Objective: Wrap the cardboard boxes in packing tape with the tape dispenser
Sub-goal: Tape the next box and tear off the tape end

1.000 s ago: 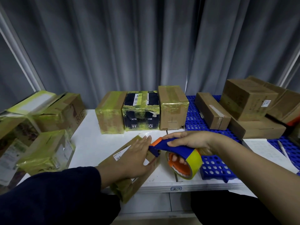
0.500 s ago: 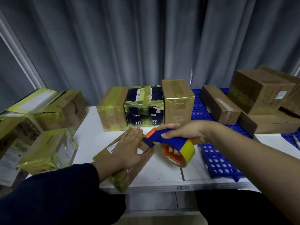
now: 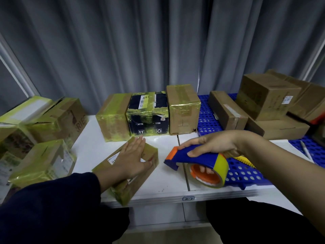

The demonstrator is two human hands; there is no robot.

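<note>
**Clear of the cardboard box: tape dispenser drawn right**

Keeps the left hand flat on the box at the white table's front edge. Grips the dispenser in the right hand, no longer touching the box as half a second ago. Cuts off stacked brown boxes at right. Faces a grey curtain.
</note>
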